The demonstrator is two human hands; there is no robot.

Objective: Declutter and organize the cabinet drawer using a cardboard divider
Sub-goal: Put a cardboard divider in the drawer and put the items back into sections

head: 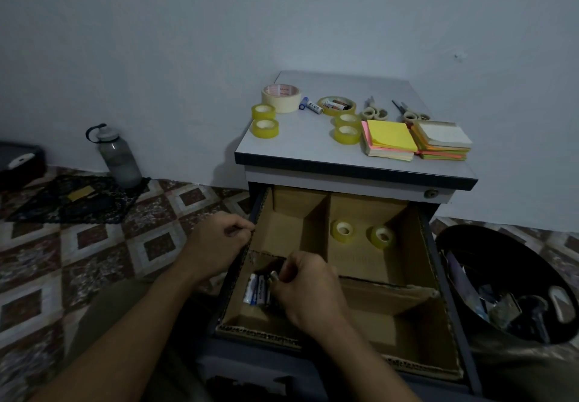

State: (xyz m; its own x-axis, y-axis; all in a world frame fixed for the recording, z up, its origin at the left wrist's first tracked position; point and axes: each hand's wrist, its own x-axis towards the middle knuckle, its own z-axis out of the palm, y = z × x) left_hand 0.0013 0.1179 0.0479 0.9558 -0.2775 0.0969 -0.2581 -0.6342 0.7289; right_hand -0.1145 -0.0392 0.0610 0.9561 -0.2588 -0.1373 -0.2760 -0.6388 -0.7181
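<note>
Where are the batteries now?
In the head view, the batteries lie in the near-left compartment of the cardboard divider, just left of the right hand.

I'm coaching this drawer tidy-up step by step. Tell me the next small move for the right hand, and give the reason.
Probably let go: the right hand pinches a silver-tipped battery beside the blue-and-white batteries lying in the front-left compartment of the brown cardboard divider, while the left hand grips the dark drawer rim. Spare batteries wait inside a yellow tape roll on top.
</note>
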